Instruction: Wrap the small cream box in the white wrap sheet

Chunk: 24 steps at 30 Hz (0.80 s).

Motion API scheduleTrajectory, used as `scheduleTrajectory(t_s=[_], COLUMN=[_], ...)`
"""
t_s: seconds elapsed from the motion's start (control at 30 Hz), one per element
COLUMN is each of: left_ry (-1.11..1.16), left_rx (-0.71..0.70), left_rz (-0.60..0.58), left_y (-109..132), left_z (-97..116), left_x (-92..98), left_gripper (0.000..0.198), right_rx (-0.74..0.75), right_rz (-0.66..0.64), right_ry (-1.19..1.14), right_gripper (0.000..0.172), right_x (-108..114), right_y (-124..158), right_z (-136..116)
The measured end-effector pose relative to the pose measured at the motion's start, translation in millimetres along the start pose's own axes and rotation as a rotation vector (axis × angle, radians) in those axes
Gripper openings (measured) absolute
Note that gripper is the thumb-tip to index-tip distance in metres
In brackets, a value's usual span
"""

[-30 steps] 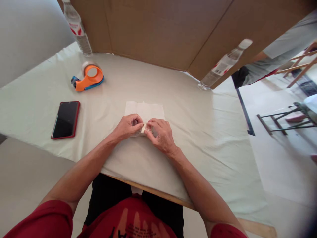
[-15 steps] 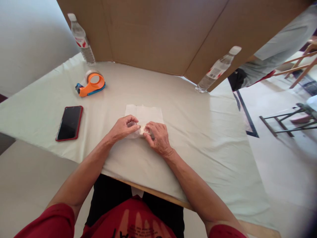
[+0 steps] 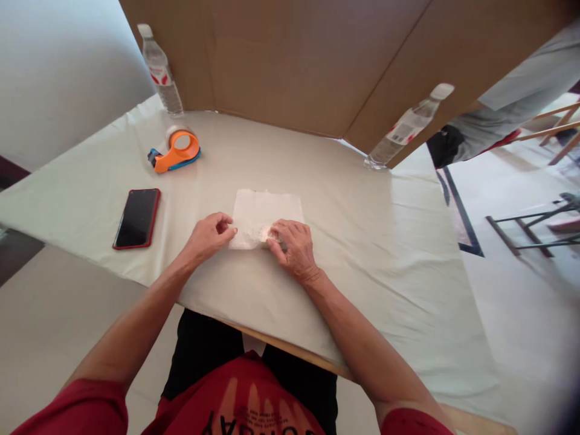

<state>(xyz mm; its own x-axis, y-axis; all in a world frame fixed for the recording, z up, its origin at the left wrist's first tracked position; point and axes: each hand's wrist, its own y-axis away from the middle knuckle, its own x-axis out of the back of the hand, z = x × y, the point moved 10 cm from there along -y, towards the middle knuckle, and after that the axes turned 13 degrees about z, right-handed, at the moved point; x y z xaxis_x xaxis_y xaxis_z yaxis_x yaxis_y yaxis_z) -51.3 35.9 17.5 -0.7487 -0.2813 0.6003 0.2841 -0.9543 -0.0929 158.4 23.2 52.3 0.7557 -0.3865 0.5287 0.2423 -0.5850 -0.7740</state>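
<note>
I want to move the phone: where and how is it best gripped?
Probably across the width of the phone, by its long red edges, from above, the left hand coming in from the right, the side it is on. The phone lies flat, screen up, so its rim offers the likeliest hold.

At the near edge of the paper (image 3: 267, 206), a small pale lump (image 3: 265, 233) is partly hidden by the right hand (image 3: 293, 246) and cannot be identified; beyond the paper, the cardboard (image 3: 290, 66) is cropped above.

Phone (image 3: 136, 219) left of paper (image 3: 267, 208); tape dispenser (image 3: 174, 161) behind phone.
</note>
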Motion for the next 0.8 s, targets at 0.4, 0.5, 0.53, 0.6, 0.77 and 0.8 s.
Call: scheduleTrajectory(t_s=[0.4,0.5,0.53,0.6,0.77,0.8], left_ry=[0.068,0.155,0.181,0.213,0.211,0.192], left_rx=[0.368,0.454,0.481,0.518,0.523,0.522], left_rz=[-0.16,-0.152,-0.14,-0.123,-0.262,-0.28], left_y=[5,4,3,3,6,6], left_z=[-10,-12,-13,-13,-6,-4], left_x=[-19.8,-29.9,-32.2,-35.6,-50.1,-51.5], left_gripper=[0.061,0.033,0.029,0.027,0.027,0.026], right_rx=[-0.012,-0.014,-0.016,-0.023,-0.04,-0.04], right_rz=[-0.045,-0.049,-0.054,-0.073,-0.094,-0.089], right_ry=[0.014,0.007,0.006,0.007,-0.004,-0.006], right_gripper=[0.016,0.014,0.014,0.014,0.015,0.015], right_x=[-4,-4,-4,-5,-7,-7], right_y=[0,-1,-1,-1,1,1], right_z=[0,0,0,1,2,2])
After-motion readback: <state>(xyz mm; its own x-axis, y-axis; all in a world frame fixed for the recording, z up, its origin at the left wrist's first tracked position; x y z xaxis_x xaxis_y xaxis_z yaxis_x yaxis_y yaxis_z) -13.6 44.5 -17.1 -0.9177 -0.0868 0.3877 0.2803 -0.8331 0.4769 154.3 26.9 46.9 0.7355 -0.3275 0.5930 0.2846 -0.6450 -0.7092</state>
